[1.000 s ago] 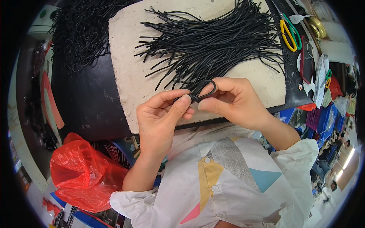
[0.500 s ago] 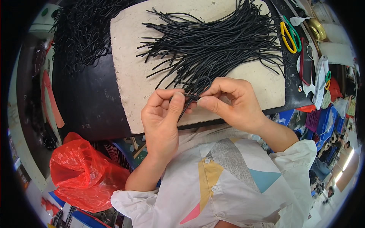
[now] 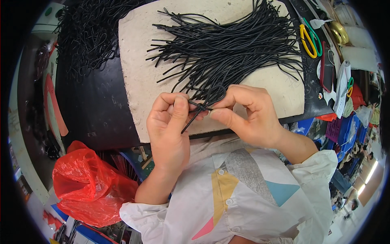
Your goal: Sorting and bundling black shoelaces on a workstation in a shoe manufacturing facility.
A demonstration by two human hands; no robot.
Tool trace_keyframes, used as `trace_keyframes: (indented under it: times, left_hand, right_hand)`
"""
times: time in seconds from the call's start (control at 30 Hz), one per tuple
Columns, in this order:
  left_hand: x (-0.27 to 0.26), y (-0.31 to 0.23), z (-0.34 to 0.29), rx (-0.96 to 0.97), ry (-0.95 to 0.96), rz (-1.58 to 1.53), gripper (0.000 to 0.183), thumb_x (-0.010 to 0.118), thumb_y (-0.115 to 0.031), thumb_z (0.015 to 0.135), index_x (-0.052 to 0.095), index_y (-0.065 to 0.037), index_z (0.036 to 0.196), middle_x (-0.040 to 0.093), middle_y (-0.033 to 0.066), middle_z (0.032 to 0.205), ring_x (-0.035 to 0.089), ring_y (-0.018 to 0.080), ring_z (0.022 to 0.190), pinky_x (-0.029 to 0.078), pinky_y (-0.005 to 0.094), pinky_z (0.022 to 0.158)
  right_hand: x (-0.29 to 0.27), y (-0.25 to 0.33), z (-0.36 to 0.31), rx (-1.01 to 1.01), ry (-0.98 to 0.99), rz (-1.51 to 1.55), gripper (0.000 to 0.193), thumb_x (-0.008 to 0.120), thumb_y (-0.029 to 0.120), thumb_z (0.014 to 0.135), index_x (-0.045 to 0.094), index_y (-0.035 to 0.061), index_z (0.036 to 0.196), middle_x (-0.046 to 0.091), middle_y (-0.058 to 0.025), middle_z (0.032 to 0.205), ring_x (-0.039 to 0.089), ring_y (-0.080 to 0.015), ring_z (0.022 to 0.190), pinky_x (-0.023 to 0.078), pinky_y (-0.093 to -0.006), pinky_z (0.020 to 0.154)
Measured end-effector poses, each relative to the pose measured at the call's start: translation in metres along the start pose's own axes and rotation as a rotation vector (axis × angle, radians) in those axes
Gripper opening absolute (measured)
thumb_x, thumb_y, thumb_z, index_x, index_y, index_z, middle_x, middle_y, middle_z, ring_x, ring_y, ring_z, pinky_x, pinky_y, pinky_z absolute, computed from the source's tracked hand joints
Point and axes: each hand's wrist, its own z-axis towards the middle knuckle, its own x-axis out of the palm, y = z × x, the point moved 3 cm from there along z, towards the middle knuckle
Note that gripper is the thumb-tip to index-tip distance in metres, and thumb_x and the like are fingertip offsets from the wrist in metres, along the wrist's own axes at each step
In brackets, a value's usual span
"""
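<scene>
Left hand (image 3: 168,126) and right hand (image 3: 256,118) are each pinching an end of a knotted cord (image 3: 202,107) over the board (image 3: 140,81); it is likely handling light and bendy, best taken by its ends

Glossy thin plastic bag (image 3: 91,185), matt board (image 3: 140,87), smooth cords (image 3: 239,46)

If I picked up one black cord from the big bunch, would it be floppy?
Probably bendy: the held cord has a knot and loop. Maybe slightly springy: the bunch fans out in gentle curves. Likely light: each cord looks thin.
</scene>
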Motion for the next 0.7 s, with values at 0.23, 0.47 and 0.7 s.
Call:
trace_keyframes:
  times: [0.23,0.47,0.7]
  left_hand:
    - [-0.003,-0.004,-0.005,-0.084,-0.049,-0.057,0.012,0.052,-0.013,0.086,0.05,0.0,0.084,0.059,0.008,0.077,0.06,0.0166,0.072,0.049,0.0253,0.063]
    - [0.007,-0.007,-0.004,-0.028,0.016,0.098,0.02,0.049,-0.016,0.088,0.052,0.003,0.093,0.061,0.0133,0.087,0.061,0.0185,0.079,0.051,0.0289,0.07]
    - [0.006,-0.016,0.005,-0.337,0.251,0.387,0.015,0.054,-0.007,0.083,0.058,0.007,0.086,0.062,0.0147,0.075,0.062,0.0177,0.06,0.051,0.0251,0.056]
  right_hand:
    - [-0.007,-0.006,-0.007,0.109,0.082,0.05,0.008,0.063,0.007,0.074,0.06,-0.0005,0.075,0.059,-0.0045,0.067,0.054,-0.0103,0.061,0.042,-0.0216,0.056]
    - [-0.018,-0.007,0.006,0.352,0.12,0.405,0.015,0.061,0.009,0.078,0.063,-0.0009,0.089,0.06,-0.0068,0.084,0.055,-0.0093,0.075,0.045,-0.0209,0.063]
    - [-0.013,-0.005,0.004,0.1,0.122,0.145,0.011,0.059,0.01,0.08,0.062,-0.0007,0.08,0.058,-0.0009,0.073,0.051,-0.0038,0.069,0.041,-0.0188,0.061]
